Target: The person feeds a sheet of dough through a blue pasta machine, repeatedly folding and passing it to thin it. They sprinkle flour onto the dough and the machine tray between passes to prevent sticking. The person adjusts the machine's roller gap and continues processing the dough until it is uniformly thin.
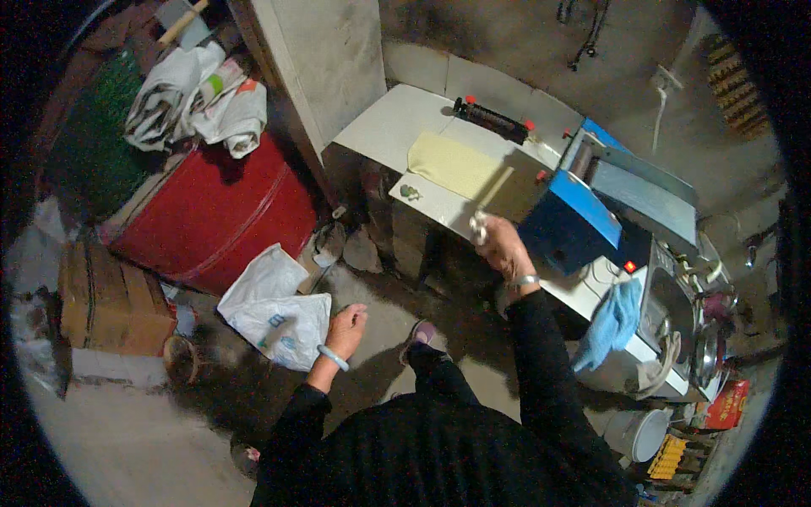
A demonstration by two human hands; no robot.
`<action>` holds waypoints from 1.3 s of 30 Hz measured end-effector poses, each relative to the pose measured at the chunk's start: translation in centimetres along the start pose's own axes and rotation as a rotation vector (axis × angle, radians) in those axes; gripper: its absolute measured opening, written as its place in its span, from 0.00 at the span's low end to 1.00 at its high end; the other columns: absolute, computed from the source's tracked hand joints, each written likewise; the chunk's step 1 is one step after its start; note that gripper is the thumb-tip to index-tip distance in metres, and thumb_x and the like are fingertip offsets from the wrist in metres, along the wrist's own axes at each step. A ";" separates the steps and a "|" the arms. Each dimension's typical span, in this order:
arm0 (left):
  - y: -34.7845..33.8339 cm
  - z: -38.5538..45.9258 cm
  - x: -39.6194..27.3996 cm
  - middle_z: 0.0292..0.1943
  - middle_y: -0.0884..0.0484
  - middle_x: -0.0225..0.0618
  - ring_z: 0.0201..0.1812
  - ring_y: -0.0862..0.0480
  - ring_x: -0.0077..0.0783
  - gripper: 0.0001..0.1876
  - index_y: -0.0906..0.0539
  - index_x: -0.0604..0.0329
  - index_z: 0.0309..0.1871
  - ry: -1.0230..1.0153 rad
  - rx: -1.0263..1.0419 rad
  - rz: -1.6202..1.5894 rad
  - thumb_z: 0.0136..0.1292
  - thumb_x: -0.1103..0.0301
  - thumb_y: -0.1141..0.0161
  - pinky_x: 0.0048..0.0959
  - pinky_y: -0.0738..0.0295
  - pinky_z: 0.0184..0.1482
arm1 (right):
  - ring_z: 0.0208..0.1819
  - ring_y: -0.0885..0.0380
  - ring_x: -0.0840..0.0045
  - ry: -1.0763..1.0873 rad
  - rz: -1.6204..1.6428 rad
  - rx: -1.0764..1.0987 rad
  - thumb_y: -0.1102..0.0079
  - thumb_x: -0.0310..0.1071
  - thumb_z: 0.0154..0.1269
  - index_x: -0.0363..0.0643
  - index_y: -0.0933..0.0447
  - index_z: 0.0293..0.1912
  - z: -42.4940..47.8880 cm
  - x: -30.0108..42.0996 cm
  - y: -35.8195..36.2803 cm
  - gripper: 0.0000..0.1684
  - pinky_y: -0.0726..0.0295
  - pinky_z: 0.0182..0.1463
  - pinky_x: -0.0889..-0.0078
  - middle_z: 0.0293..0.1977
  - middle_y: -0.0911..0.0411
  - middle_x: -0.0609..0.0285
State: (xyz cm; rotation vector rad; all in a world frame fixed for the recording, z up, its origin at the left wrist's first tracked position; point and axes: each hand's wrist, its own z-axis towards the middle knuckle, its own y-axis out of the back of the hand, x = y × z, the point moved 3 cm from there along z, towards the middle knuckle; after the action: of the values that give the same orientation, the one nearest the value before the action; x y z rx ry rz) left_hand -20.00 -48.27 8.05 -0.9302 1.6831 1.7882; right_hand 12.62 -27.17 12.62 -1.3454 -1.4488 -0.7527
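My right hand (504, 247) is raised over the front edge of the white counter (374, 127), its fingers closed around a slim pale stick (497, 189). Something whitish shows at the fingers, too blurred to name. Behind the stick, a pale yellow sheet (453, 161), cloth or dough, lies flat on the counter. A small green item (410, 192) rests by the counter's edge. To the right of my right hand stands a blue-sided machine with rollers (586, 206). My left hand (346, 329) hangs low with loosely bent fingers and no visible object, beside a white plastic woven bag (285, 323).
A black roller attachment with red knobs (491, 119) lies at the counter's back. A blue cloth (611, 323) drapes over the right-hand edge near a metal basin (662, 304). At left are a red drum (222, 209), folded white sacks (196, 101) and a cardboard box (117, 298).
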 end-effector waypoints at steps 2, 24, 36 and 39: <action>-0.7 4.3 0.3 0.38 0.15 0.43 0.36 0.17 0.37 0.11 0.18 0.63 0.47 -0.027 0.009 -0.024 0.65 0.67 0.42 0.30 0.24 0.41 | 0.24 0.29 0.85 0.033 0.252 -0.019 0.49 0.40 0.70 0.45 0.23 0.35 5.6 1.2 -0.2 0.12 0.31 0.25 0.79 0.26 0.25 0.69; -13.3 52.1 -0.5 0.32 0.17 0.52 0.37 0.17 0.52 0.17 0.21 0.72 0.38 -0.126 0.130 0.139 0.53 0.65 0.34 0.41 0.23 0.42 | 0.25 0.31 0.82 0.083 0.332 -1.006 0.47 0.34 0.69 0.37 0.22 0.47 17.8 -3.2 10.1 0.13 0.31 0.27 0.76 0.28 0.25 0.65; -13.3 54.9 -2.1 0.25 0.20 0.44 0.32 0.18 0.35 0.17 0.22 0.71 0.30 -0.017 0.541 -0.046 0.58 0.61 0.35 0.35 0.22 0.38 | 0.24 0.32 0.84 0.226 0.650 -0.951 0.48 0.35 0.68 0.37 0.23 0.46 15.3 -6.8 9.7 0.13 0.35 0.27 0.82 0.27 0.26 0.67; -13.2 54.1 -4.4 0.30 0.18 0.46 0.36 0.18 0.35 0.18 0.23 0.73 0.36 0.106 0.565 -0.237 0.58 0.61 0.35 0.35 0.23 0.39 | 0.25 0.31 0.84 0.259 0.592 -0.905 0.46 0.34 0.67 0.38 0.23 0.47 13.9 -7.3 10.8 0.13 0.35 0.27 0.82 0.29 0.24 0.67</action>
State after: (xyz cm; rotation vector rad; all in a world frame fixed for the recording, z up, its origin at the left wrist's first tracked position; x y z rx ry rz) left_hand -14.43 7.04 2.78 -0.9228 1.9045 1.0381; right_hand 18.98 -14.95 -0.61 -2.1115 -0.4110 -1.1711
